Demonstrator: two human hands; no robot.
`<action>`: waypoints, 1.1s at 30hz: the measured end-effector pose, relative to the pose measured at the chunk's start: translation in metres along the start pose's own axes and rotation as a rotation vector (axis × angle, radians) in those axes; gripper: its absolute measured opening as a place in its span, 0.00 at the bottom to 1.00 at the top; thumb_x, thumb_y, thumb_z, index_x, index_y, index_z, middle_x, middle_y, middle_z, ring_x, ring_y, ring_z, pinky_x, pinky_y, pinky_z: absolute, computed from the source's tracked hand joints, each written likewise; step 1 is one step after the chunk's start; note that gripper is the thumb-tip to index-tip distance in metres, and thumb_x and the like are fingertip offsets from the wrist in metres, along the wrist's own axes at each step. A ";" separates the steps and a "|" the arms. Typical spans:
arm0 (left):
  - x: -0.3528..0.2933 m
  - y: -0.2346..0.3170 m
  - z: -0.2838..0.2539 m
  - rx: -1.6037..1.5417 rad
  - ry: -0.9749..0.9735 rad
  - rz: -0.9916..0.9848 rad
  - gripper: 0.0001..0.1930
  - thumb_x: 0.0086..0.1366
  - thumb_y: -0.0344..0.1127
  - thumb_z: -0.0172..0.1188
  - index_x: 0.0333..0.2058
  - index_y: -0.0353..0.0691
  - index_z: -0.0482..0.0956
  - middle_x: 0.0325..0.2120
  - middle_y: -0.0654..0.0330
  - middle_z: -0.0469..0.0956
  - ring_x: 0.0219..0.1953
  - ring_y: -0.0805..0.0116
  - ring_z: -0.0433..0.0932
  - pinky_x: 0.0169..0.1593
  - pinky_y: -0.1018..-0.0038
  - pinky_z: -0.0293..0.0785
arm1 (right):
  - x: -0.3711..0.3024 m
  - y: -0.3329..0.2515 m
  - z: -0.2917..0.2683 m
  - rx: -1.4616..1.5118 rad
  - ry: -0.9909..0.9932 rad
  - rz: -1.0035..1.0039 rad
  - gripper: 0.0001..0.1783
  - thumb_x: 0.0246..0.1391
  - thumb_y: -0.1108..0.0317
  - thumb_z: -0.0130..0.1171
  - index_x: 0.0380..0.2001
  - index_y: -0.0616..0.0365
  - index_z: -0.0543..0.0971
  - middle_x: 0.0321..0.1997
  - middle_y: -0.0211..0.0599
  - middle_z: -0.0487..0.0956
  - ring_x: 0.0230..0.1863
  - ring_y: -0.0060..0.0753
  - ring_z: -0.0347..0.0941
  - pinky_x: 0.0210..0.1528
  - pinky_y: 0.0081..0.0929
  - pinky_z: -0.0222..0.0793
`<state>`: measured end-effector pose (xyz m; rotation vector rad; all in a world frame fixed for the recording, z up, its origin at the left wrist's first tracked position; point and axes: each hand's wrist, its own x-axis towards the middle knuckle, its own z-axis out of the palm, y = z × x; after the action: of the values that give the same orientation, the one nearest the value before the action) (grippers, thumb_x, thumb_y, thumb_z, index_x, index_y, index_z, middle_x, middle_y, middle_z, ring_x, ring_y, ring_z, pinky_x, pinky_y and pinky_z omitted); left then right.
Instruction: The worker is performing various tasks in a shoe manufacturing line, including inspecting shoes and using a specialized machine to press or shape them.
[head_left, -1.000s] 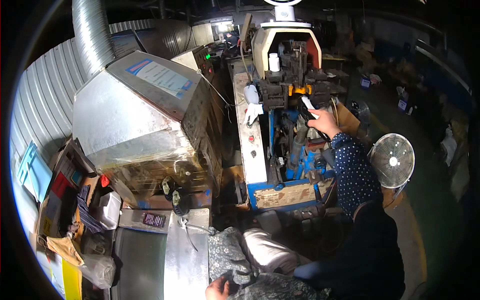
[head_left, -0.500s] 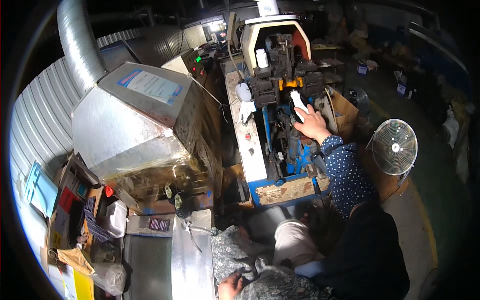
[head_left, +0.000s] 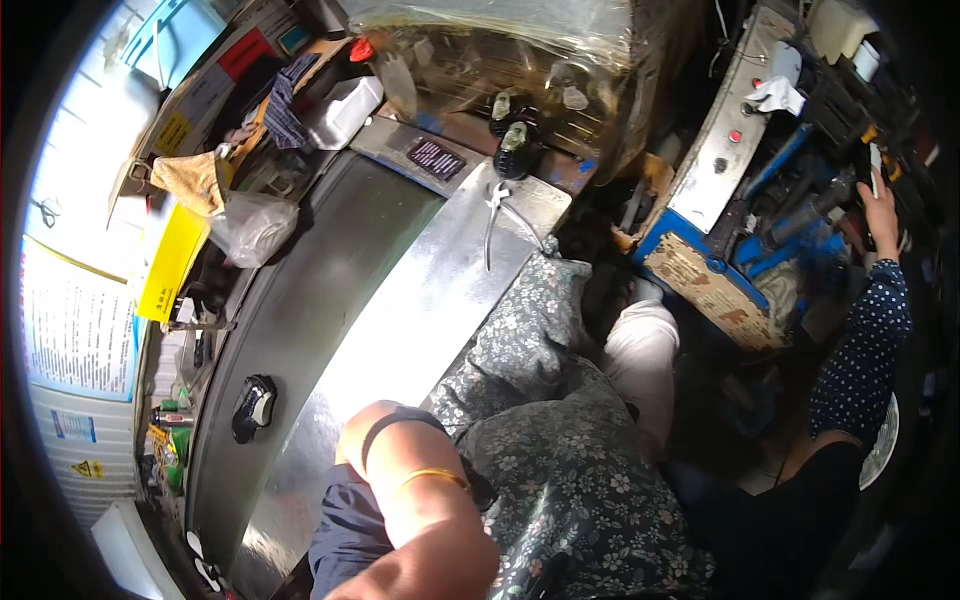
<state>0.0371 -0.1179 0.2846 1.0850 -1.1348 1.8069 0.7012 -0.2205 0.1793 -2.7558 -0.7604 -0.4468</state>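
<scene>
At the far right, my right hand (head_left: pixel 882 212) reaches to the machine (head_left: pixel 800 215), its fingers closed around the lower end of a white, sole-shaped piece (head_left: pixel 876 168). My left hand (head_left: pixel 425 570) is at the lower edge, close to my body, with a yellow band (head_left: pixel 435 474) on the wrist; its fingers are blurred and cut off. Beside that arm runs a dark conveyor belt (head_left: pixel 340 240), on which a black shoe (head_left: pixel 256 408) lies. Two more black shoes, one at the front (head_left: pixel 516 150), stand at the hood's opening. Pliers-like handles (head_left: pixel 492 215) rest on the metal ledge (head_left: pixel 400 310).
A cluttered shelf along the left holds a white box (head_left: pixel 345 112), a plastic bag (head_left: pixel 255 228) and a yellow sheet (head_left: pixel 172 265). Plastic film (head_left: pixel 500 25) hangs over the hood. The machine's panel (head_left: pixel 735 120) carries red buttons. A fan (head_left: pixel 880 445) is partly visible at right.
My view has swung left and down, bringing the conveyor and its shoe into sight. My left arm has lifted from my lap and bent. My right hand stays at the white piece.
</scene>
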 end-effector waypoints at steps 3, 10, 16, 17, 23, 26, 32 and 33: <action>0.001 -0.012 -0.002 0.040 0.005 -0.130 0.20 0.65 0.33 0.59 0.54 0.35 0.70 0.53 0.53 0.71 0.56 0.62 0.72 0.61 0.67 0.73 | 0.030 0.022 0.013 -0.045 0.046 -0.027 0.34 0.58 0.45 0.50 0.68 0.35 0.61 0.67 0.50 0.64 0.67 0.54 0.61 0.65 0.41 0.58; -0.009 -0.007 -0.012 0.028 -0.004 -0.033 0.21 0.61 0.40 0.58 0.50 0.36 0.73 0.46 0.55 0.74 0.49 0.63 0.76 0.50 0.66 0.71 | 0.047 0.047 0.015 0.170 0.101 -0.054 0.34 0.59 0.46 0.52 0.67 0.39 0.63 0.64 0.50 0.68 0.64 0.50 0.64 0.64 0.37 0.58; 0.011 0.014 -0.012 0.295 0.005 0.073 0.23 0.61 0.45 0.59 0.50 0.38 0.73 0.43 0.56 0.75 0.46 0.64 0.77 0.46 0.67 0.68 | 0.031 0.019 -0.017 0.063 0.133 -0.085 0.34 0.60 0.43 0.52 0.66 0.43 0.65 0.66 0.47 0.67 0.66 0.48 0.64 0.65 0.37 0.59; 0.014 0.018 -0.014 0.308 0.010 0.082 0.23 0.61 0.45 0.59 0.50 0.38 0.73 0.43 0.56 0.75 0.46 0.64 0.77 0.46 0.67 0.68 | 0.021 0.006 -0.021 -0.212 0.251 -0.052 0.32 0.61 0.44 0.52 0.64 0.46 0.67 0.65 0.46 0.68 0.64 0.49 0.65 0.64 0.39 0.61; 0.028 0.053 -0.042 0.221 -0.033 0.241 0.21 0.59 0.34 0.60 0.52 0.39 0.72 0.48 0.60 0.71 0.48 0.69 0.76 0.46 0.69 0.65 | -0.147 -0.152 0.051 0.086 0.165 -0.768 0.15 0.54 0.68 0.54 0.44 0.60 0.79 0.56 0.52 0.75 0.58 0.56 0.68 0.59 0.47 0.64; 0.028 0.084 -0.066 0.297 -0.179 0.025 0.23 0.60 0.34 0.60 0.55 0.43 0.72 0.48 0.60 0.71 0.48 0.70 0.76 0.47 0.68 0.65 | -0.329 -0.221 0.146 0.855 -0.161 -0.397 0.19 0.47 0.79 0.60 0.46 0.63 0.78 0.51 0.50 0.76 0.56 0.53 0.70 0.62 0.41 0.62; -0.050 0.195 -0.221 1.540 -0.448 -1.219 0.30 0.57 0.30 0.65 0.59 0.35 0.67 0.59 0.43 0.68 0.60 0.50 0.69 0.61 0.63 0.64 | -0.496 -0.248 0.226 0.628 -0.459 -0.637 0.13 0.51 0.77 0.57 0.41 0.60 0.81 0.60 0.53 0.73 0.58 0.54 0.69 0.61 0.40 0.64; -0.073 0.221 -0.264 1.682 -0.470 -1.322 0.33 0.57 0.32 0.66 0.61 0.36 0.65 0.65 0.43 0.59 0.66 0.46 0.61 0.66 0.61 0.59 | -0.499 -0.248 0.227 0.668 -0.424 -0.659 0.12 0.52 0.77 0.57 0.41 0.60 0.81 0.59 0.53 0.73 0.57 0.55 0.69 0.61 0.40 0.64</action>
<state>-0.2028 0.0408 0.0811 2.3083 1.2326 0.9843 0.2129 -0.1700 -0.1692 -1.9351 -1.5828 0.2709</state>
